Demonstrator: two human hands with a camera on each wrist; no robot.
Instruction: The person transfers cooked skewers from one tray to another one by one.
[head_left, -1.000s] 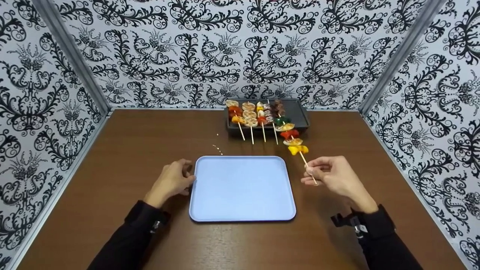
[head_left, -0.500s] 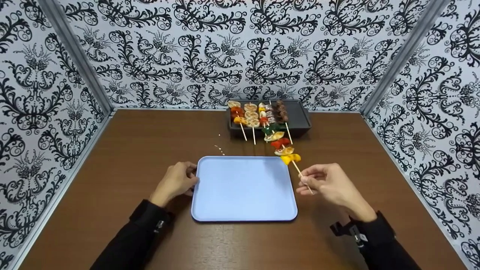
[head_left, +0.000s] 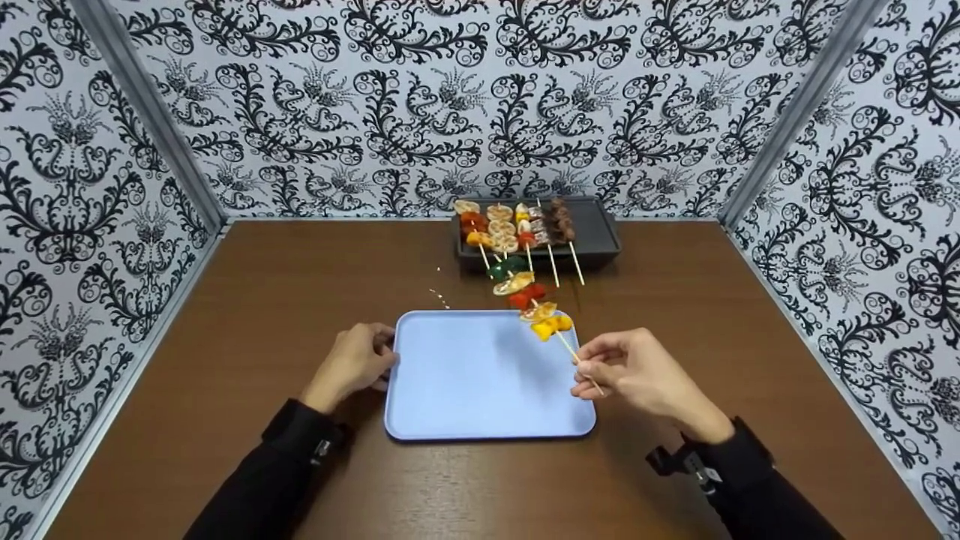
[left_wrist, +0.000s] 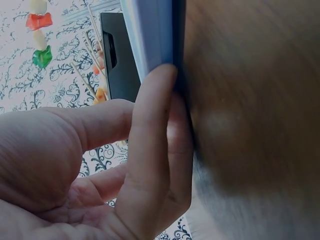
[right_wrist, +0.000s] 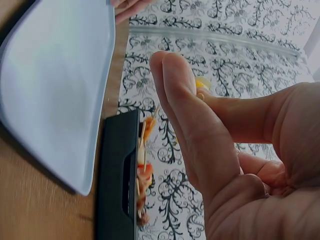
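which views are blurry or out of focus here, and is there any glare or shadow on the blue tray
Head view: sharp overall; the blue tray shows only a faint shadow under the skewer, no glare. Left wrist view: the table is a soft brown blur, while the left hand is fairly clear. Right wrist view: the right hand fills the frame, slightly soft.

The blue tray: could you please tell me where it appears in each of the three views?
Head: blue tray lies centre, between the hands.
Left wrist: its edge runs down from the top, fingertips against it.
Right wrist: it fills the left side.
Shared landmark: the black tray of skewers.
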